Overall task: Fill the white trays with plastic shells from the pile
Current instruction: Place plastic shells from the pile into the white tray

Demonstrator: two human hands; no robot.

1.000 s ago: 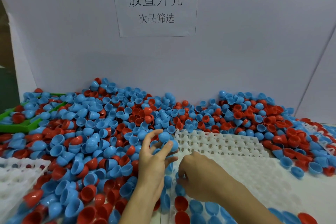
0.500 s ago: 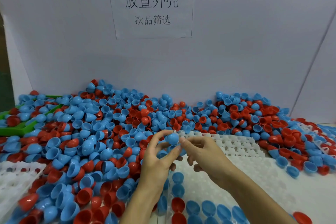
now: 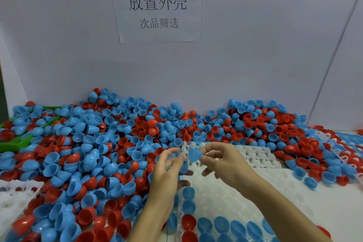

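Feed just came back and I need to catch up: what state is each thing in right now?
Blue shell: pinched by right hand, above the tray.
Left hand: open, empty.
White tray: mostly unfilled; shells in near rows.
Pile: large, loose.
Side tray: partly buried.

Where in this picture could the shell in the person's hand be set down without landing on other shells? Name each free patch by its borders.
Free: the white tray's empty cells, between the right hand, which pinches the blue shell, and the filled near rows; also the bare tabletop right of that tray. Crowded: the pile to the left and along the wall.
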